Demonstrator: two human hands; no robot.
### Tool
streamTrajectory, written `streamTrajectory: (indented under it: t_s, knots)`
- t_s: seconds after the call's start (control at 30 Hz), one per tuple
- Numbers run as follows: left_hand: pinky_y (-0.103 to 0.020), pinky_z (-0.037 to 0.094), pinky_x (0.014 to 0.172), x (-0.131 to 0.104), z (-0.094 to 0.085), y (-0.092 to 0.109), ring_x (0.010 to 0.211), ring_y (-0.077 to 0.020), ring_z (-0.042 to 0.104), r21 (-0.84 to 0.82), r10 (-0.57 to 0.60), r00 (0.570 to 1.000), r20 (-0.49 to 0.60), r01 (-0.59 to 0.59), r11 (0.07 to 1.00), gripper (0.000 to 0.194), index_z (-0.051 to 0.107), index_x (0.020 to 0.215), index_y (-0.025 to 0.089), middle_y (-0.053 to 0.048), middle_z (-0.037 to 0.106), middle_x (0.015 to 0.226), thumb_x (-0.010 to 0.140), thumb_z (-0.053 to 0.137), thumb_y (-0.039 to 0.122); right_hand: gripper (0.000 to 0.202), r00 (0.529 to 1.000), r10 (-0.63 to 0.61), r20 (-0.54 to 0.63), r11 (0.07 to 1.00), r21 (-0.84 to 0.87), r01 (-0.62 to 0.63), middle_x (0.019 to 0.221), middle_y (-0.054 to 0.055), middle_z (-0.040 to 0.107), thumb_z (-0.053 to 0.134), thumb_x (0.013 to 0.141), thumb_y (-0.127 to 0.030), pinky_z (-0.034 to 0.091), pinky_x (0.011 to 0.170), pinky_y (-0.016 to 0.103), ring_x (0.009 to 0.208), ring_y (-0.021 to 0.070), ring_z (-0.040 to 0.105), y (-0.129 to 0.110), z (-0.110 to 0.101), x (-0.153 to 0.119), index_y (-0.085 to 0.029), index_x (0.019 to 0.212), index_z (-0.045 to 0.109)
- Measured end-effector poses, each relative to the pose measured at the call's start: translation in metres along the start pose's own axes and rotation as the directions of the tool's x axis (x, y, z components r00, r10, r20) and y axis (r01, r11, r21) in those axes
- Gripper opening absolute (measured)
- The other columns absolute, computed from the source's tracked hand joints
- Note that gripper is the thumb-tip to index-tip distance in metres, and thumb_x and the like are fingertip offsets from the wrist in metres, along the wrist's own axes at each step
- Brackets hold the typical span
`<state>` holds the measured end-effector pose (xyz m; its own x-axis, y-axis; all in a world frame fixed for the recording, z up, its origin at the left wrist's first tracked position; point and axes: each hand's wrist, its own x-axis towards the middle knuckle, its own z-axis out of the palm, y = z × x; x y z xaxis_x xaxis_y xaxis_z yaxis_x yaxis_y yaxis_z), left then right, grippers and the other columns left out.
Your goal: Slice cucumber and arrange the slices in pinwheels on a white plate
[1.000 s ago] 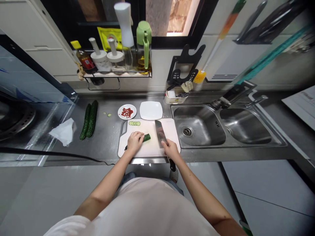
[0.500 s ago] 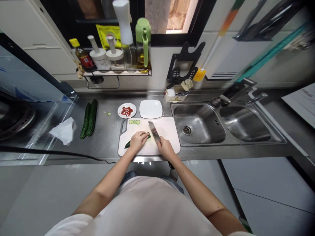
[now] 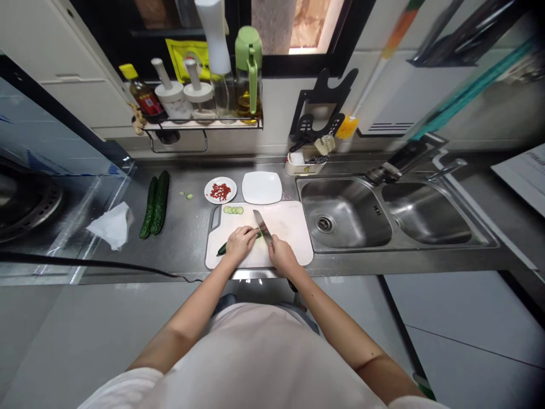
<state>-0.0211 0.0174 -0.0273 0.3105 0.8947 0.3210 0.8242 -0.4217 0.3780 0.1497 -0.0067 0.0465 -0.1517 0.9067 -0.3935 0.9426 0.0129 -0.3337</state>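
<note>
My left hand (image 3: 240,243) is closed over a dark green cucumber (image 3: 222,249) lying slantwise on the white cutting board (image 3: 293,227). Most of that cucumber is hidden under the fingers; a bit of its other end shows by the fingertips. In my right hand (image 3: 281,254) is the handle of a kitchen knife (image 3: 261,225), its blade slanting up and left, right beside the cucumber's end. Whether the edge touches the cucumber I cannot tell. Several cucumber slices (image 3: 233,210) lie in a row at the board's upper left.
Behind the board stand a plate of chopped red pieces (image 3: 220,191) and a white square plate (image 3: 261,188). Two whole cucumbers (image 3: 154,204) and a crumpled white cloth or tissue (image 3: 113,225) lie left. A double sink (image 3: 344,216) is right. A condiment rack (image 3: 204,126) hangs above.
My right hand and the knife have shifted slightly left, bringing the blade up to the cucumber's end. The left hand keeps its hold on the cucumber.
</note>
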Motion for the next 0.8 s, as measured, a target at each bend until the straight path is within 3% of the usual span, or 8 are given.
streamTrajectory:
  t_s: [0.57, 0.8]
  knots:
    - [-0.031, 0.048, 0.085, 0.0, -0.001, 0.002, 0.095, -0.0175, 0.058, -0.037, -0.015, 1.0, 0.012, 0.016, 0.999, 0.024, 0.07, 0.109, 0.025, -0.005, 0.066, 0.104, 0.093, 0.051, 0.028, 0.022, 0.999, 0.006, 0.053, 0.999, -0.034, -0.004, 0.1, 0.015, 0.068, 0.036, 0.095, -0.014, 0.039, 0.071, 0.027, 0.093, 0.0229, 0.065, -0.005, 0.0, -0.006, -0.013, 0.112, 0.048]
    - [-0.031, 0.047, 0.085, 0.0, 0.0, 0.002, 0.094, -0.0175, 0.058, -0.02, -0.017, 1.0, 0.003, 0.017, 1.0, 0.024, 0.07, 0.107, 0.026, -0.005, 0.067, 0.104, 0.093, 0.051, 0.029, 0.021, 0.993, 0.016, 0.117, 0.998, -0.062, -0.009, 0.094, 0.015, 0.067, 0.036, 0.093, -0.011, 0.039, 0.069, 0.027, 0.089, 0.0226, 0.065, 0.001, 0.0, -0.02, -0.012, 0.109, 0.05]
